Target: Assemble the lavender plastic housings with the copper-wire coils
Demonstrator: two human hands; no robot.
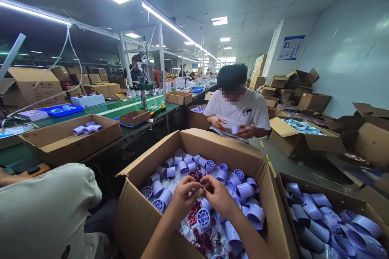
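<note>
Over the open cardboard box [133, 198], my left hand [186, 194] and my right hand [218, 196] meet fingertip to fingertip. The fingers of both are closed in a pinch, and what lies between them is too small and hidden to name. Right beneath the hands are tangled dark red parts with thin wires [204, 242]. Around these lie many short lavender plastic cylinders, such as an open-ended one [255, 216] on the right and one with a spoked end [203, 218] just below my hands.
A person in a white T-shirt [237, 109] sits across the box, holding a lavender part. At left is another person's pale sleeve [45, 210]. A second box [282, 182] of cylinders stands at right. The green conveyor line [133, 107] carries a shallow carton [60, 141].
</note>
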